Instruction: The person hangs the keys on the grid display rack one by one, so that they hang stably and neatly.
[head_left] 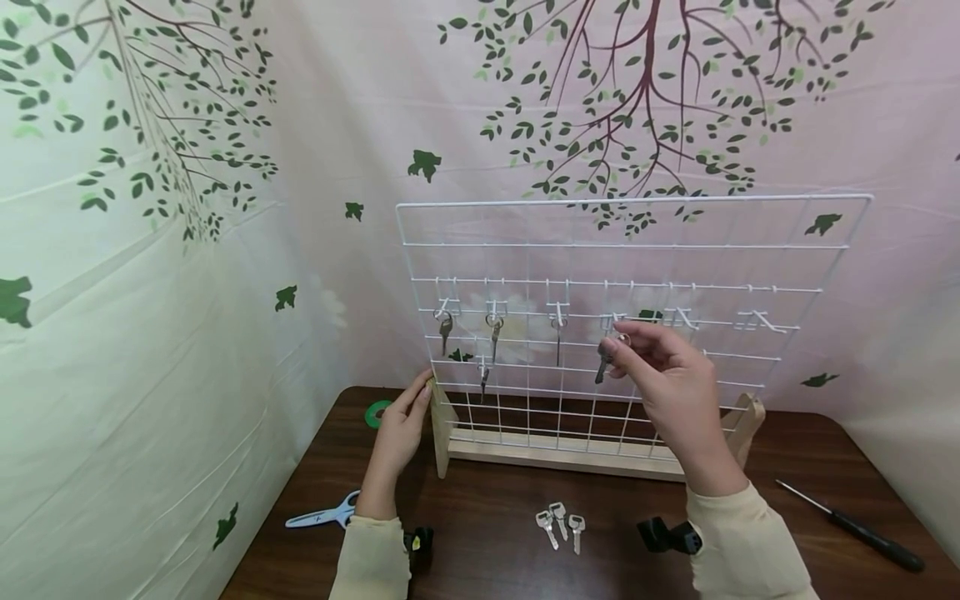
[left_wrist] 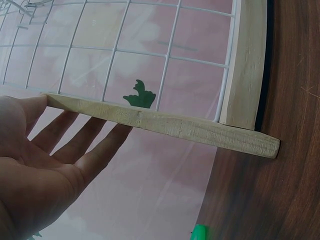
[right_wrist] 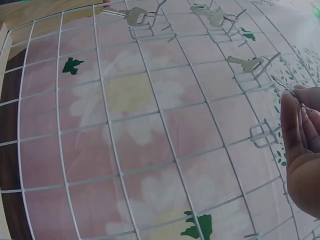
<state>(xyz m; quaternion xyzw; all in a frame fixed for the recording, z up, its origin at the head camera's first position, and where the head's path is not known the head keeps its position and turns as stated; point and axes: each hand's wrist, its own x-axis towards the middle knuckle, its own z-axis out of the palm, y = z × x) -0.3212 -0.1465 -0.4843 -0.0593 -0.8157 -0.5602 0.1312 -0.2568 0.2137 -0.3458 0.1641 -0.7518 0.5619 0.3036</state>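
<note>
Right hand (head_left: pixel 675 375) pinching a small dark metal key (head_left: pixel 602 367) at a white hook of the white wire grid panel (head_left: pixel 750 250), centre-right. Left hand (head_left: pixel 401 429), fingers straight, resting against the pale wooden foot (head_left: pixel 441 433) at 9 o'clock of the panel. Three silver keys (head_left: pixel 560 523) lying on the brown table (head_left: pixel 787 517) at 6 o'clock.

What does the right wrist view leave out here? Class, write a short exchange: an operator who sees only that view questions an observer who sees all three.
Operator: I see fingertips near the hooks of a wire rack. What do they hold?
Observer: The right hand pinches a dark key by its ring. The key hangs just below the fourth hook from the left.
Operator: Where is the other hand?
Observer: The left hand lies with straight fingers against the rack's wooden foot, at the left end of the wire rack.
</note>
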